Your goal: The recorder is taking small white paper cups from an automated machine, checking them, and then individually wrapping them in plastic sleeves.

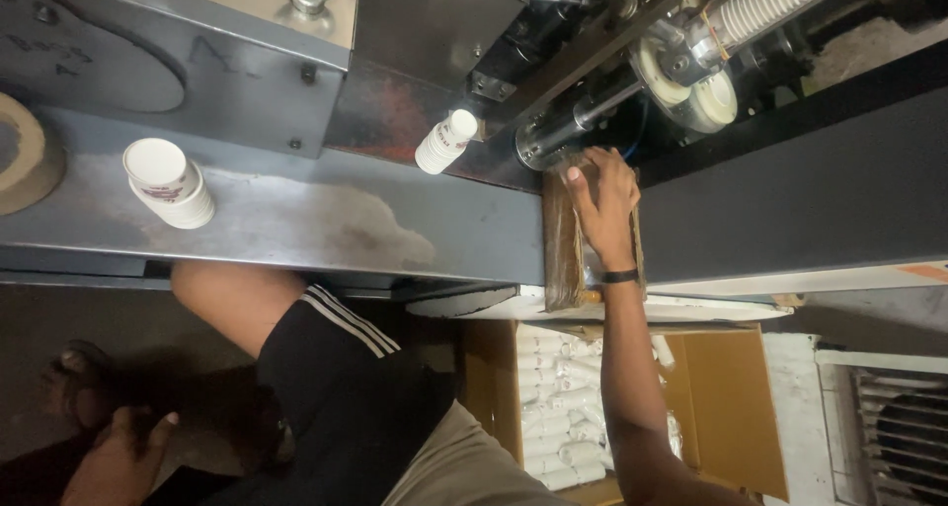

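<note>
Both hands show in the head view, far apart from each other. One hand (602,210), the right by the look of the arm reaching up from the lower right with a dark band at the wrist, lies flat with its fingers together and stretched forward on a brown cardboard piece (565,254), which sits on the grey machine ledge (296,220) just below a metal cylinder (563,131); the fingertips nearly touch the cylinder's end. The other hand (123,447) hangs low at the bottom left in shadow, fingers loosely spread, holding nothing that can be seen. Above the cylinder a row of white paper cups (765,7) lies nested along the machine's feed. On the ledge stand a short stack of cups (170,182) and a small white bottle (446,141), tipped against the machine body. Under the ledge an open carton (726,407) holds long sleeves of stacked cups (558,427). To do this well, I judge the palm should press evenly so the cardboard stays flat and square to the ledge edge, fingers kept short of the cylinder mouth (moving parts sit close there), and the wrist low and steady.
</note>
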